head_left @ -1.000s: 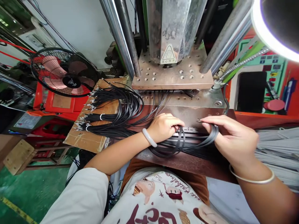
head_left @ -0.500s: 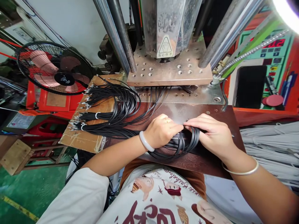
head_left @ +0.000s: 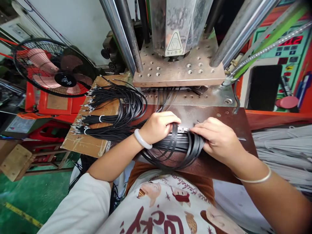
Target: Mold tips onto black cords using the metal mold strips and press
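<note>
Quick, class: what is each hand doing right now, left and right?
Left hand: closed, gripping the looped black flat cables on the brown work plate.
Right hand: fingers curled, pinching the same cables at their metal ends.

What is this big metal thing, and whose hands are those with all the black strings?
The picture comes from a camera worn on a person's head, looking down, so the two hands are that person's own. The left hand and the right hand both grip a looped bunch of flat black cables lying on a brown metal plate. Between the fingertips you can just see small metal cable ends. Right behind the hands stands a big press machine with shiny steel columns and a hand-warning sticker. To the left, more black cables, tied in bundles, lie on a cardboard sheet. Further left is a fan. On the right, pale grey cables are piled beside a control panel.
</note>
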Tool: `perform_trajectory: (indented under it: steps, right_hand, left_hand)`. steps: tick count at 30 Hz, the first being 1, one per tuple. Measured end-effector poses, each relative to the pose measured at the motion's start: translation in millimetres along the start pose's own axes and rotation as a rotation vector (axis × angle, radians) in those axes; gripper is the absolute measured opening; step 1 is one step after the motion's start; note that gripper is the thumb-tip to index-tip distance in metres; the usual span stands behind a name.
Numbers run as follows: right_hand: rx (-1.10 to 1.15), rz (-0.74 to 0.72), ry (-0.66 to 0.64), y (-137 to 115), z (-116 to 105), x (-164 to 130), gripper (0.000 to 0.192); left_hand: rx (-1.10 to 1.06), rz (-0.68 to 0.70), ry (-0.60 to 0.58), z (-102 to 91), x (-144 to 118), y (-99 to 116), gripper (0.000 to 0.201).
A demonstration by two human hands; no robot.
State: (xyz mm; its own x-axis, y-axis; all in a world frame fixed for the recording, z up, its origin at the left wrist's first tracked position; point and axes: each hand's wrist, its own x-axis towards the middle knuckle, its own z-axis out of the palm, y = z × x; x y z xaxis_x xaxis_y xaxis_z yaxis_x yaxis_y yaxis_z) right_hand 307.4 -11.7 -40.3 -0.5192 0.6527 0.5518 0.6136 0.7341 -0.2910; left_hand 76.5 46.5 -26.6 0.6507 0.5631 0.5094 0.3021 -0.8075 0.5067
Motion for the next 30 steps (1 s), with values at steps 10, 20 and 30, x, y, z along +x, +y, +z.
perform_trajectory:
  steps: [10, 20, 30]
  right_hand:
    - [-0.179, 0.197, 0.126, -1, -16, -16, 0.037]
    - [-0.163, 0.26, 0.064, 0, -18, -20, 0.018]
    - [-0.059, 0.145, -0.041, 4, -21, -14, 0.028]
  left_hand:
    - [0.215, 0.182, 0.001, 14.2, -6, 3, 0.02]
    - [0.421, 0.197, -0.151, 14.7, -12, 13, 0.025]
    - [0.11, -0.088, 0.011, 9.1, -9, -6, 0.021]
